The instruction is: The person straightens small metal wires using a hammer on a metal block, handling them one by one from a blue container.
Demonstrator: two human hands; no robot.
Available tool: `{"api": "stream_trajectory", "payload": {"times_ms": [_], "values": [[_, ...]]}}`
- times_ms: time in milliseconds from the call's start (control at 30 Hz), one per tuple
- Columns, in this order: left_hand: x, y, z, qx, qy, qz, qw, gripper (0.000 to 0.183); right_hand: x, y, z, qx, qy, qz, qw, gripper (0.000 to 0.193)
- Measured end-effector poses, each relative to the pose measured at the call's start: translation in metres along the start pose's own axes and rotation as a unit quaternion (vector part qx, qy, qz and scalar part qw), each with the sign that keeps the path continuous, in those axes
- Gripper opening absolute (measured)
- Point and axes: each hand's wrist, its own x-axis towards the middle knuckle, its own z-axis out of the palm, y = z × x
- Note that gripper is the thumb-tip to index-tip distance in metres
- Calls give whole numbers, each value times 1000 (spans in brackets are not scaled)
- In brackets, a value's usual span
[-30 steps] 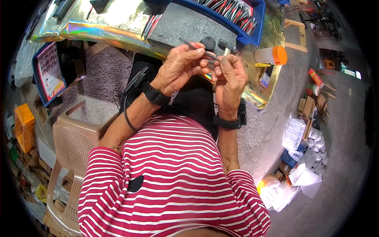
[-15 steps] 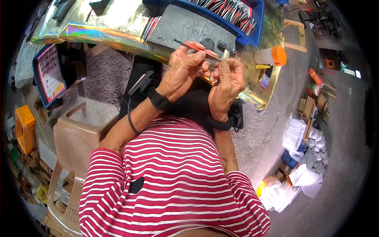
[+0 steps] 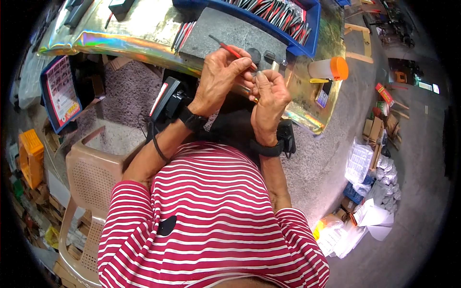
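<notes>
Between the fingers of my left hand (image 3: 222,79) is a slim red-and-black pen-like tool (image 3: 231,50). Its dark pointed end sticks out up and to the left, over the grey stone slab (image 3: 211,31). My right hand (image 3: 270,98) has thumb and forefinger pinched together close by, at the tool's other end. That end is hidden among the fingers, so what exactly the right hand pinches does not show. Just beyond the fingertips, a round black disc (image 3: 254,55) and a small dark block (image 3: 270,56) lie on the slab.
A blue bin (image 3: 314,41) full of similar red, black and silver tools stands behind the slab. More tools (image 3: 182,36) lie at its left. On the gold-covered table (image 3: 144,48), an orange-lidded jar (image 3: 321,68) lies at the right. A beige plastic chair (image 3: 93,177) stands to my left.
Both hands have come slightly nearer to me, and the right one has shifted left. The tool has tipped more steeply, its dark end still pointing up and left.
</notes>
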Motion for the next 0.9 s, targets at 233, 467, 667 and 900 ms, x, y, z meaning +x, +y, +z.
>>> {"api": "stream_trajectory", "payload": {"times_ms": [233, 467, 667, 900], "values": [[12, -7, -3, 123, -19, 57, 991, 14, 7, 4, -9, 164, -34, 117, 979, 17], [24, -9, 3, 148, 0, 94, 985, 3, 13, 5, -12, 200, -64, 136, 968, 25], [35, -14, 4, 158, -8, 82, 984, 4, 16, 8, -19, 214, -87, 131, 964, 29], [42, -24, 3, 160, -2, 80, 984, 4, 6, -6, -30, 200, -71, 137, 968, 26]]}}
